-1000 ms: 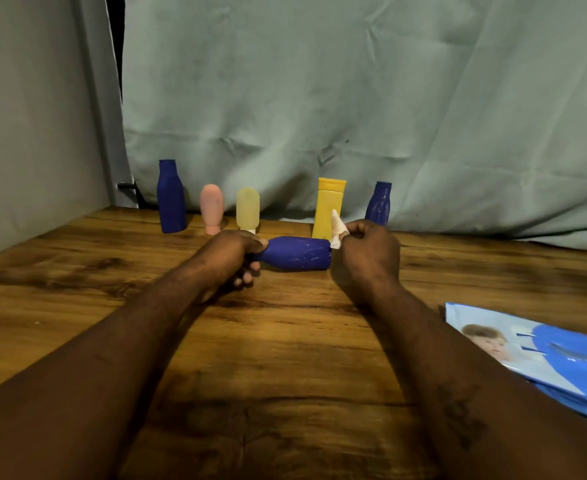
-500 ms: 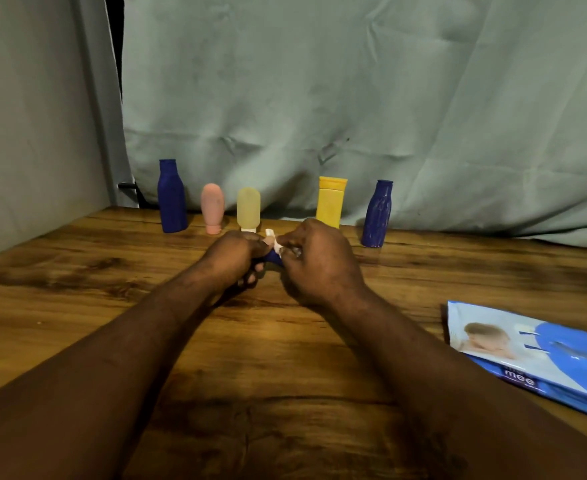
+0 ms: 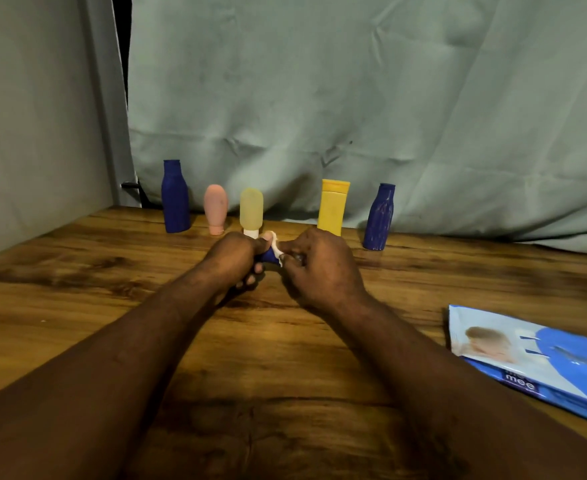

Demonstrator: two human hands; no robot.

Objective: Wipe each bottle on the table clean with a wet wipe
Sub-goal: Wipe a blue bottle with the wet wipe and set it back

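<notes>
Over a brown wooden table (image 3: pixel 77 306) backed by grey-green cloth (image 3: pixel 389 98), my left hand (image 3: pixel 231 259) clamps a dark blue bottle (image 3: pixel 268 255) lying crosswise toward my right hand (image 3: pixel 319 268), which pinches a white wet wipe (image 3: pixel 275 247) against it, five upright bottles beyond, bare wood nearer me.

At centre frame I see the left hand (image 3: pixel 231 259) gripping a small blue bottle (image 3: pixel 268 255), mostly hidden, while the right hand (image 3: pixel 319 268) presses a white wet wipe (image 3: pixel 275 247) against it. Behind them, five bottles stand along the wooden table (image 3: pixel 77 289): tall blue (image 3: pixel 175 197), pink (image 3: pixel 216 208), pale yellow (image 3: pixel 251 211), yellow (image 3: pixel 333 206), ribbed blue (image 3: pixel 379 218). A wipes pack (image 3: pixel 534 358) lies lower right.
</notes>
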